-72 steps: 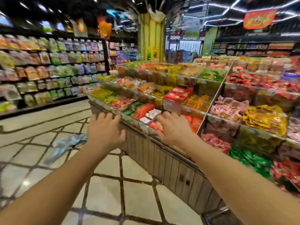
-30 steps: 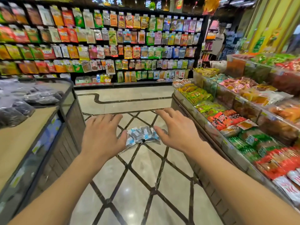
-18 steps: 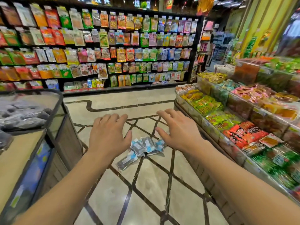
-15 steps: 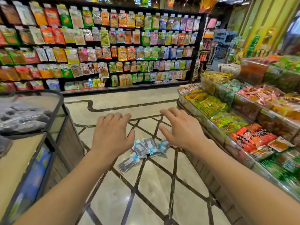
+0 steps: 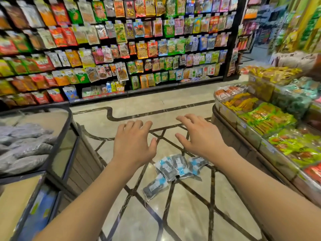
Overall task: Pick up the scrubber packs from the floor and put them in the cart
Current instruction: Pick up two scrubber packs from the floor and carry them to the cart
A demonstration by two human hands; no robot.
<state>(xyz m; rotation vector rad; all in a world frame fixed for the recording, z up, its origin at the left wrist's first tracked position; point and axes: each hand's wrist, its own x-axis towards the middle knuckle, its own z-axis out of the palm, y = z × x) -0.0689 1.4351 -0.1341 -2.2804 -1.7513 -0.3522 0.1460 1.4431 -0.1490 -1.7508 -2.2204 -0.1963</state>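
Several scrubber packs [image 5: 175, 168], clear bags with dark contents and blue-white labels, lie in a loose pile on the tiled floor between two display stands. One pack [image 5: 154, 186] lies a little apart, nearer to me on the left. My left hand [image 5: 132, 145] and my right hand [image 5: 199, 136] are stretched out ahead, palms down, fingers spread and relaxed, holding nothing. Both hover well above the packs without touching them. No cart is in view.
A counter with a glass-edged bin of grey bags [image 5: 26, 146] stands at the left. A tiered snack display [image 5: 271, 122] runs along the right. A wall of hanging snack packets [image 5: 121, 46] closes the aisle ahead. Tiled floor [image 5: 187, 214] lies between them.
The view turned left from the snack display to the aisle, then moved forward. The packs now lie nearer and lower in view, under my hands. Both hands stayed outstretched and empty.
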